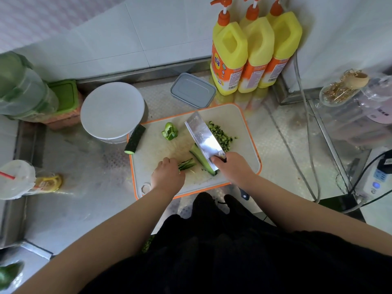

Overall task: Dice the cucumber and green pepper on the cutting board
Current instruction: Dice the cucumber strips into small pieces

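A white cutting board (pixel 239 124) with an orange rim lies on the steel counter. My right hand (pixel 233 166) grips the handle of a cleaver (pixel 203 136), whose blade rests against a halved cucumber piece (pixel 201 159). My left hand (pixel 167 175) holds thin cucumber strips (pixel 187 164) at their left end. A heap of diced cucumber (pixel 220 134) lies to the right of the blade. A green pepper piece (pixel 169 131) sits at the board's back left. A whole cucumber chunk (pixel 134 140) rests over the board's left edge.
A white plate (pixel 112 111) stands behind the board at left, a grey lidded box (pixel 193 90) behind it. Three yellow bottles (pixel 252 54) line the back wall. A plastic cup with lemon (pixel 19 179) is at far left; cables and a power strip (pixel 375 177) at right.
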A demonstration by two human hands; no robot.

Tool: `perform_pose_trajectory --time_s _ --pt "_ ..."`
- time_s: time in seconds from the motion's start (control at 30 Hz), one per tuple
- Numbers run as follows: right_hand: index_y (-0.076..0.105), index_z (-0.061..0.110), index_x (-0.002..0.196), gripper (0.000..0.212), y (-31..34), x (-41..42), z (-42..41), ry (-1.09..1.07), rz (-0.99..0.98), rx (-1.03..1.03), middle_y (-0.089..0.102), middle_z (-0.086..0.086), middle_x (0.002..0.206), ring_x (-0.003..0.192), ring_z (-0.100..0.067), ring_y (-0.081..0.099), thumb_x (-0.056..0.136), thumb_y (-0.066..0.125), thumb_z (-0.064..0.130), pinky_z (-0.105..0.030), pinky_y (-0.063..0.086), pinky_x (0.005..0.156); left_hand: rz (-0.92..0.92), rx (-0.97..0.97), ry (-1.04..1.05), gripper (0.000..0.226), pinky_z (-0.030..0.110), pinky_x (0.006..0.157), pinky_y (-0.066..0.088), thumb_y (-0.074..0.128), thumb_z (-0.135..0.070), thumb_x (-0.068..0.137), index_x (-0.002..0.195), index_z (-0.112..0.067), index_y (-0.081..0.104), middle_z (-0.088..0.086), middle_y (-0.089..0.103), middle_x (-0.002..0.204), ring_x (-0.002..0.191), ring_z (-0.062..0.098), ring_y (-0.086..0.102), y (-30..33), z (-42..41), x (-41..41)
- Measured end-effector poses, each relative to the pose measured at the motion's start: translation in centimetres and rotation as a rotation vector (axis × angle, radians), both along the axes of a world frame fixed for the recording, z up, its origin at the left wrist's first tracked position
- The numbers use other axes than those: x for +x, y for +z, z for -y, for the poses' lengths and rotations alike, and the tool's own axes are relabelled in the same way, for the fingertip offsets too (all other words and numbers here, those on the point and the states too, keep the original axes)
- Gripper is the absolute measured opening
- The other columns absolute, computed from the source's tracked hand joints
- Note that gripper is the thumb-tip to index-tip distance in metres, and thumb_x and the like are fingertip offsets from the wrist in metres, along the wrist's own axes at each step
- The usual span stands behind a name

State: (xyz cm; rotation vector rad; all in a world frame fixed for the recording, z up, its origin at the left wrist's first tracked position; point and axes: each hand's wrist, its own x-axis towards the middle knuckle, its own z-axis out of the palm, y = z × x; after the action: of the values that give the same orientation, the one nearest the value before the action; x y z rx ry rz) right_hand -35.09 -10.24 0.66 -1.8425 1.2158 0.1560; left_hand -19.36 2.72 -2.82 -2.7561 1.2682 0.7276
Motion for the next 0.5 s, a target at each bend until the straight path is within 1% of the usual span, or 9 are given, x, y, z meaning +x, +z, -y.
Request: perform_pose_trajectory --time_s 0.1,0.2,0.27,0.33,0.37,0.43,0.5 --pt "0.03 0.017 0.059 0.048 0.1 -0.1 0.1 -0.006 0.023 -0.014 0.029 0.003 0.053 0.047 -0.014 0.029 0.093 0.052 0.042 -0.027 0.023 0.049 -0.043 0.007 0.098 0.029 0.033 0.069 0.037 0.051 -0.032 0.094 0.113 -0.01 0.05 0.009 0.051 0.113 0.101 0.027 0.05 0.2 0.4 -0.6" --pt "0.029 0.017 0.059 0.049 0.2 -0.2 0.1 0.004 0.023 -0.034 0.029 0.003 0.054 0.048 -0.014 0.029 0.094 0.051 0.044 -0.027 0.023 0.049 -0.045 0.007 0.107 0.032 0.034 0.072 0.041 0.05 -0.034 0.095 0.117 -0.01 0.049 0.009 0.05 0.117 0.104 0.027 0.05 0.1 0.3 -0.9" --pt "0.028 0.016 0.059 0.05 0.3 -0.3 0.1 0.008 0.026 -0.047 0.028 0.002 0.053 0.047 -0.014 0.029 0.094 0.051 0.044 -0.027 0.023 0.049 -0.013 0.015 0.063 0.041 0.034 0.077 0.043 0.05 -0.043 0.096 0.121 -0.01 0.047 0.008 0.048 0.121 0.108 0.026 0.048 0.1 0.0 -0.9" --pt "0.029 0.015 0.059 0.05 0.2 -0.4 0.3 -0.007 0.039 -0.047 0.029 0.002 0.053 0.048 -0.015 0.03 0.093 0.052 0.044 -0.028 0.024 0.049 0.065 0.019 -0.015 0.053 0.035 0.082 0.045 0.046 -0.056 0.095 0.125 -0.012 0.046 0.006 0.046 0.124 0.112 0.025 0.046 0.2 -0.1 -0.8" --pt "0.03 0.015 0.06 0.049 0.2 -0.5 0.4 -0.021 0.046 -0.044 0.03 0.002 0.054 0.048 -0.015 0.031 0.093 0.052 0.044 -0.028 0.025 0.05 0.11 0.013 -0.054 0.056 0.035 0.085 0.044 0.044 -0.06 0.094 0.127 -0.014 0.046 0.004 0.046 0.125 0.114 0.025 0.045 0.4 -0.1 -0.6" --pt "0.036 0.014 0.062 0.045 0.2 -0.6 0.8 -0.059 0.06 -0.037 0.034 0.001 0.055 0.05 -0.015 0.035 0.092 0.053 0.044 -0.029 0.028 0.051 0.175 -0.045 -0.131 0.051 0.035 0.091 0.04 0.042 -0.056 0.096 0.129 -0.018 0.048 0.003 0.049 0.127 0.117 0.025 0.044 0.6 0.1 -0.2" --pt "0.04 0.013 0.064 0.043 0.4 -0.8 1.1 -0.11 0.093 -0.034 0.036 0.001 0.055 0.05 -0.016 0.036 0.092 0.053 0.042 -0.03 0.029 0.052 0.195 -0.157 -0.253 0.038 0.037 0.095 0.038 0.051 -0.04 0.097 0.129 -0.019 0.052 0.003 0.051 0.127 0.118 0.027 0.046 0.9 0.9 0.3"
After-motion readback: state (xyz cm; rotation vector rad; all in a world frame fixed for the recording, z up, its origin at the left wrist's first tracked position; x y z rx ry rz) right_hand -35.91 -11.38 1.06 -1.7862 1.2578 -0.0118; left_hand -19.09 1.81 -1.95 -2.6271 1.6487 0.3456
